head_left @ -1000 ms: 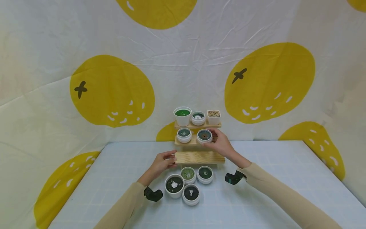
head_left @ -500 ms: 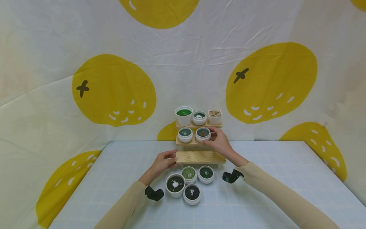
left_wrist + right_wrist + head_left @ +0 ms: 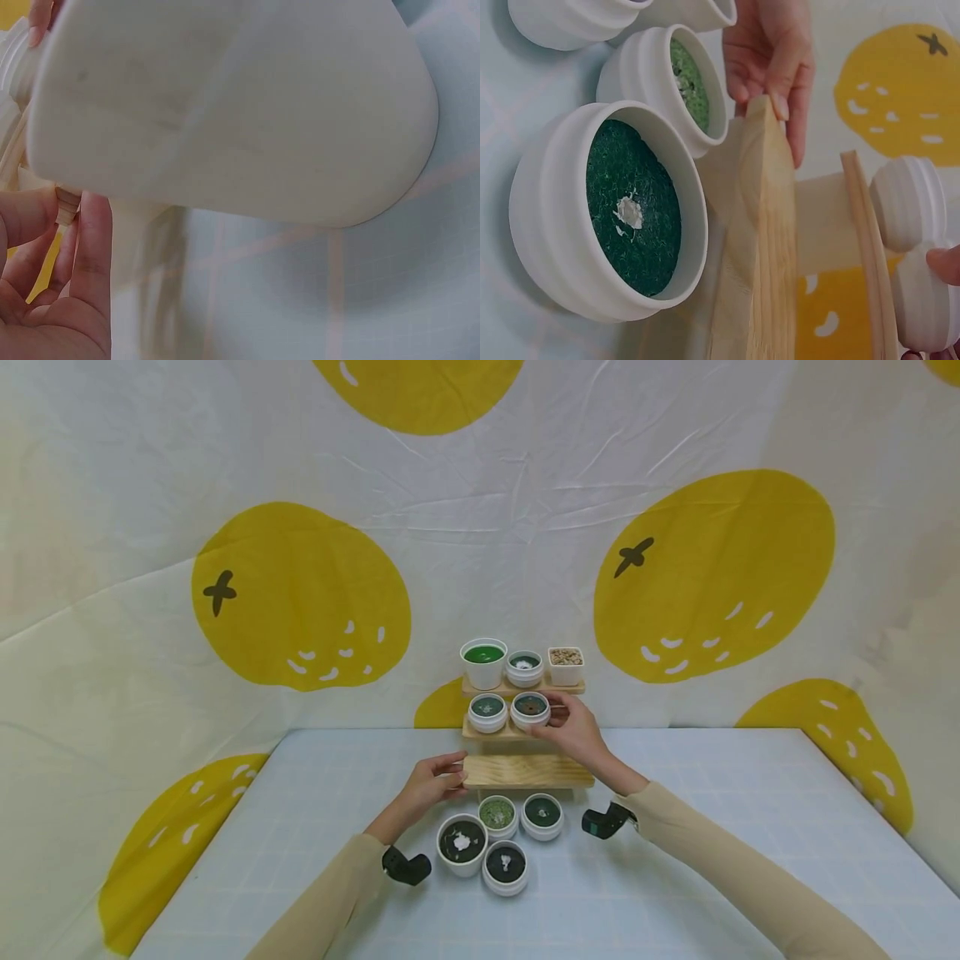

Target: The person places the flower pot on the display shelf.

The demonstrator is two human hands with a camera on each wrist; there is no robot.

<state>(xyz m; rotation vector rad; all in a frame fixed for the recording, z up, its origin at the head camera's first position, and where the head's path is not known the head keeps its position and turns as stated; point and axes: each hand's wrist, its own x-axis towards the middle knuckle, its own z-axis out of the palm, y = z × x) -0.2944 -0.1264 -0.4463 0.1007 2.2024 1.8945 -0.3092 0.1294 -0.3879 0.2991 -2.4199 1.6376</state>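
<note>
My left hand (image 3: 420,789) pinches the left end of the lowest board (image 3: 528,771) of a tiered wooden stand, thumb on top; the right wrist view also shows that hand (image 3: 776,67) on the board's end. On the middle tier (image 3: 491,732), my right hand (image 3: 577,735) holds a white round pot (image 3: 529,711) with a dark teal and brown filling, fingers around its right side. Another white pot (image 3: 487,713), teal inside, sits close against its left. In the right wrist view, only fingertips of the right hand (image 3: 945,266) show at the held pot (image 3: 924,304).
The top tier carries a bright green cup (image 3: 483,663), a small pot (image 3: 524,668) and a square pot of pebbles (image 3: 566,666). Before the stand are several white pots, including a light green one (image 3: 498,817) and a dark green one (image 3: 542,817). A patterned cloth (image 3: 480,552) hangs behind.
My right hand has slid the brown-topped pot left and slightly back along the middle tier, closing the gap to its neighbour. The left hand keeps its hold on the lowest board.
</note>
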